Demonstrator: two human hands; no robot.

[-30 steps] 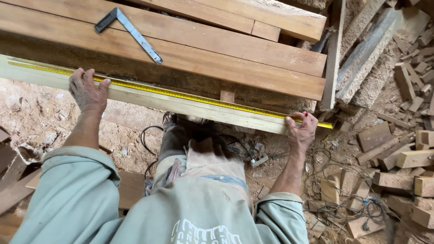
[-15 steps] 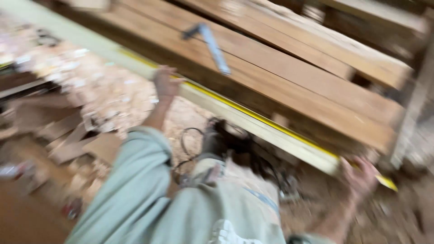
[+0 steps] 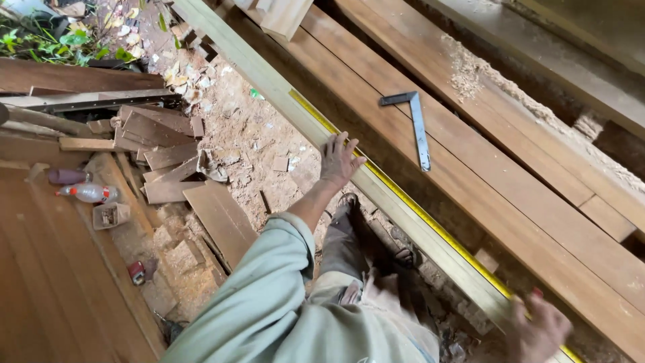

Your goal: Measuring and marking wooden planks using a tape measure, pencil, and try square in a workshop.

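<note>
A long pale plank [image 3: 269, 79] runs diagonally from top left to bottom right, with a yellow tape measure [image 3: 403, 195] stretched along its upper edge. My left hand [image 3: 338, 160] lies flat on the plank, fingers spread, beside the tape. My right hand [image 3: 537, 329], blurred at the bottom right, rests at the plank's lower end where the tape runs; its grip is unclear. A metal try square [image 3: 418, 124] lies on the brown boards [image 3: 537, 202] beyond the plank.
Sawdust and wood offcuts [image 3: 168, 151] cover the ground at left. A plastic bottle [image 3: 87, 193] and a small red object [image 3: 137, 271] lie near a brown wooden panel [image 3: 47, 282]. My legs stand beside the plank.
The view has swung left, so the plank now runs diagonally. My hands stay on the plank and tape; the left-hand scrap pile and bottle have come into view.
</note>
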